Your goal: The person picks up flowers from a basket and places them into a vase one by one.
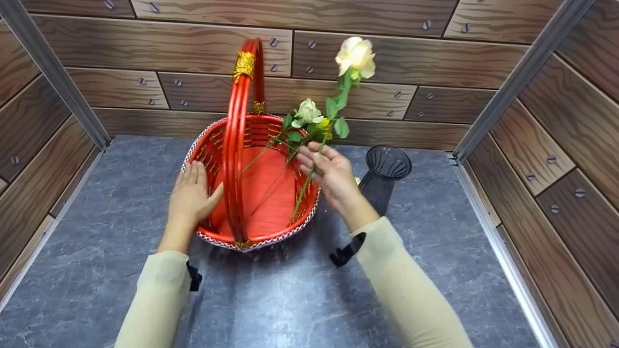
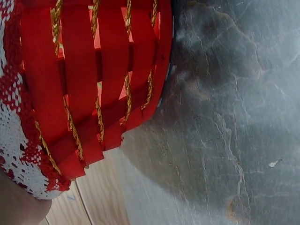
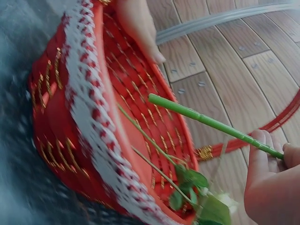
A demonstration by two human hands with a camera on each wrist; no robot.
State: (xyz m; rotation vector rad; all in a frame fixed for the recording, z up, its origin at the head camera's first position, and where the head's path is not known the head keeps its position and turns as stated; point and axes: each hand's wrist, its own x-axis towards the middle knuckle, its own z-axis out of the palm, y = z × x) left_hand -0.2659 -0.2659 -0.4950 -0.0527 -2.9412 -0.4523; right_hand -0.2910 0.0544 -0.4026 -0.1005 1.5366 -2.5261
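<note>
A red woven basket (image 1: 261,227) with a tall arched handle and a red-and-white lace rim stands on the grey surface. My left hand (image 1: 188,200) rests on its left rim with fingers straight, the thumb spread towards the inside. My right hand (image 1: 333,179) pinches the green stem (image 3: 201,118) of a cream rose (image 1: 356,55) between thumb and fingers above the basket's right side. The bloom points up and away, and the stem's cut end hangs over the basket. Inside leans a smaller pale rose (image 1: 308,111) among leaves and thin stems, its head at the back right rim.
A dark fluted glass vase (image 1: 388,164) stands right of the basket, partly behind my right forearm. Wood-patterned panels (image 1: 193,43) rise at the back and both sides, with metal strips (image 1: 522,72) at the corners. The handle arches high over the basket.
</note>
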